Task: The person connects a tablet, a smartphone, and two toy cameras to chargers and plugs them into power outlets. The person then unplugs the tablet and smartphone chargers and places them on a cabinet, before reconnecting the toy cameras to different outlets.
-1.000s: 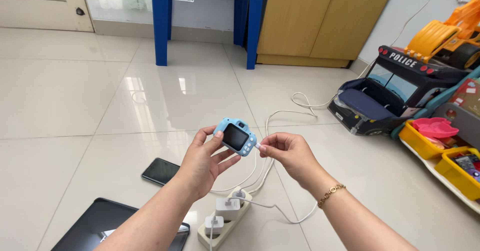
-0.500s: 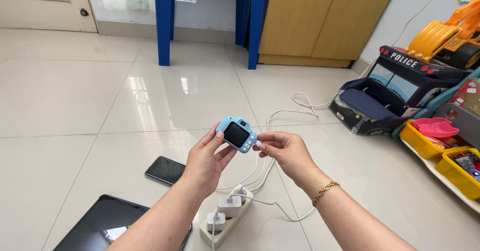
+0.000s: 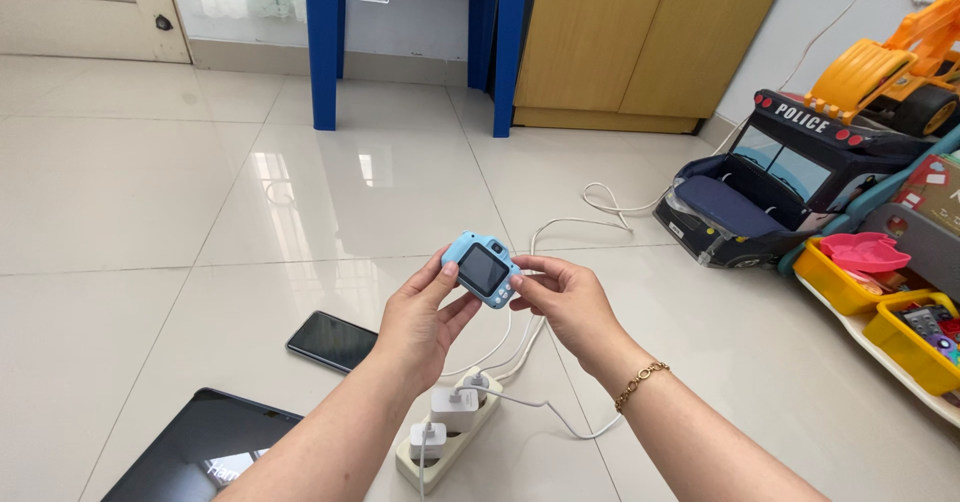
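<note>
A small light-blue toy camera (image 3: 484, 267) with a dark screen is held up over the tiled floor. My left hand (image 3: 420, 322) grips its left side with thumb and fingers. My right hand (image 3: 562, 302) pinches the plug of a thin white cable (image 3: 560, 424) against the camera's right side; the plug itself is hidden by my fingers. The cable runs down to a white charger (image 3: 456, 409) plugged into a cream power strip (image 3: 440, 442) on the floor below my hands.
A black phone (image 3: 332, 341) and a dark tablet (image 3: 195, 452) lie on the floor at lower left. A toy police car (image 3: 790, 177), an orange toy digger (image 3: 890, 72) and yellow bins (image 3: 845, 282) stand at the right. Blue table legs (image 3: 325, 42) and a wooden cabinet (image 3: 640, 37) are behind.
My right hand moved in closer to the camera's right side, so the white plug tip seen earlier is now covered. The camera shifted slightly right and tilted a little.
</note>
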